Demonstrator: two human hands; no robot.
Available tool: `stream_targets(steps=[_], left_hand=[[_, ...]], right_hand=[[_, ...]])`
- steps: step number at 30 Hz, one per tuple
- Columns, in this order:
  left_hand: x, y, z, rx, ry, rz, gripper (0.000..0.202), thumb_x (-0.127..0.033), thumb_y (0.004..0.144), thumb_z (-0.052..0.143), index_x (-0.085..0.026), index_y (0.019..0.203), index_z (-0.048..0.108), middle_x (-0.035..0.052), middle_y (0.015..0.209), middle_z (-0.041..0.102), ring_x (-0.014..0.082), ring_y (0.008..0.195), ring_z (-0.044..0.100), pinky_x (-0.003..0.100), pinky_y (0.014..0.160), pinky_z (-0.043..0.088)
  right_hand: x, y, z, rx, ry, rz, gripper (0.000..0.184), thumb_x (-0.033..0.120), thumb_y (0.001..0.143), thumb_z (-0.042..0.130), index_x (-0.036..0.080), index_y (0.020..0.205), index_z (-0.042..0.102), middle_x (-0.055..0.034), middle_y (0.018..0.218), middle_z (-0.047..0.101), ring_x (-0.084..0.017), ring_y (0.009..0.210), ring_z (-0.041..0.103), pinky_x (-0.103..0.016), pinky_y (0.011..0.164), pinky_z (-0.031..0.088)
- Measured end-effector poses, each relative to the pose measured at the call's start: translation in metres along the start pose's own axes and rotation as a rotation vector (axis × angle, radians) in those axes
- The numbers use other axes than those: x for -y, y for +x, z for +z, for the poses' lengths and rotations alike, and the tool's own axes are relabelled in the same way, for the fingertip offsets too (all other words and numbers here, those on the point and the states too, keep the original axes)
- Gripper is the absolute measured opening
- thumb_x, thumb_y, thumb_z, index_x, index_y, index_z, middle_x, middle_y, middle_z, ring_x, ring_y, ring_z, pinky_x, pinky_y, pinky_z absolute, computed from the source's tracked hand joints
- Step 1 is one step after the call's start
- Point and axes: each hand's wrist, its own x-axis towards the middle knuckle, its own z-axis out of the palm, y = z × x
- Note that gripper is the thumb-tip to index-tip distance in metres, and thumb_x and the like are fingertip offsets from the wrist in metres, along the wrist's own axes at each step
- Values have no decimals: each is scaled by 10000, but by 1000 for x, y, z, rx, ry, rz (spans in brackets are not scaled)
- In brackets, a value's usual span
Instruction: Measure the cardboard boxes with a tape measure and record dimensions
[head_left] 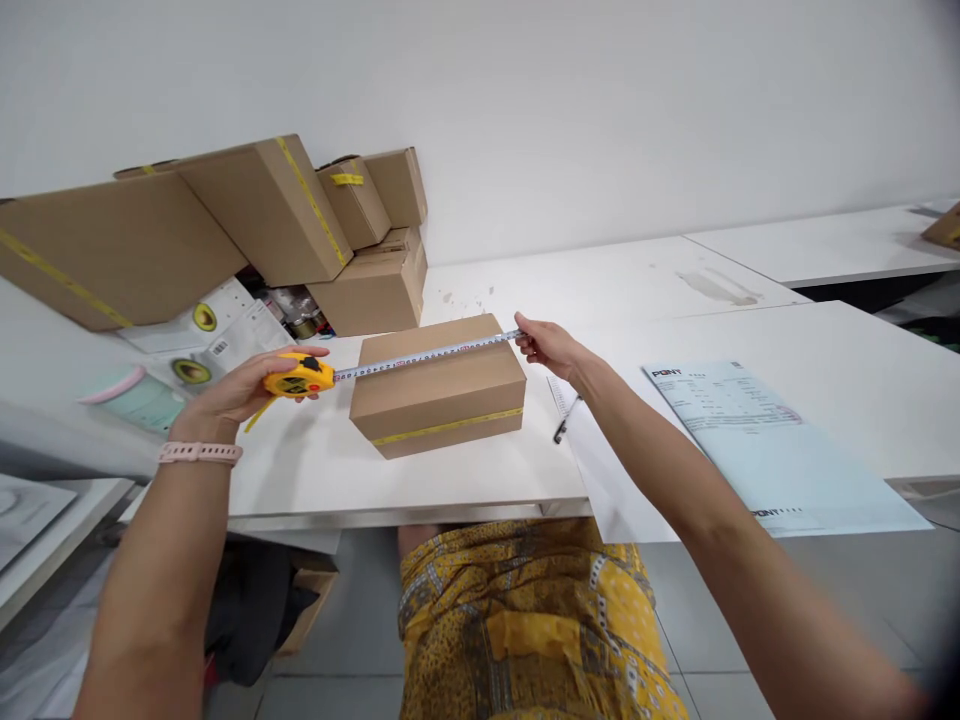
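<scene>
A cardboard box (439, 395) with a yellow strip along its front side sits on the white table. My left hand (251, 385) is closed around the yellow case of a tape measure (304, 376), just left of the box. The blade stretches out of the case to the right, along the length of the box's top. Its far end is pinched between the fingers of my right hand (546, 343), at the box's right edge. A yellow strap hangs from the case. Whether the blade touches the cardboard all along, I cannot tell.
Several cardboard boxes (255, 205) are stacked at the back left against the wall. Right of the box lie a pen (564, 425), white paper (611, 480) and a light-blue printed sheet (780, 440). The table's front edge (420, 505) runs close to my body.
</scene>
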Motion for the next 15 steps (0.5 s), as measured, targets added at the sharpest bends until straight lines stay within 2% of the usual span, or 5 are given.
stream_targets(steps=[2, 5, 11, 15], left_hand=[[15, 3, -19, 57, -16, -42, 634, -513, 739, 736, -191, 1282, 678, 155, 1109, 768, 288, 841, 739, 354, 710, 616], [31, 5, -31, 140, -58, -77, 620, -517, 768, 752, -187, 1288, 682, 152, 1136, 763, 275, 873, 734, 319, 736, 615], [33, 14, -28, 185, -112, -78, 579, -472, 777, 758, -204, 1286, 695, 122, 1098, 771, 264, 885, 728, 289, 719, 605], [27, 20, -20, 195, -130, -78, 573, -443, 759, 760, -202, 1276, 707, 118, 1069, 780, 267, 867, 734, 300, 714, 603]], right_hand=[[-12, 6, 6, -11, -27, 24, 529, 664, 768, 754, 206, 671, 508, 14, 665, 477, -102, 566, 368, -275, 530, 342], [-26, 11, 16, -30, -79, 31, 541, 704, 777, 717, 200, 708, 534, 2, 714, 526, -112, 620, 432, -276, 596, 391], [-37, 14, 24, -85, -134, -33, 633, 766, 655, 766, 210, 704, 467, 38, 681, 468, -103, 638, 426, -256, 581, 351], [-41, 15, 30, -118, -151, -58, 625, 714, 599, 834, 217, 778, 499, 32, 738, 542, -104, 652, 459, -248, 561, 355]])
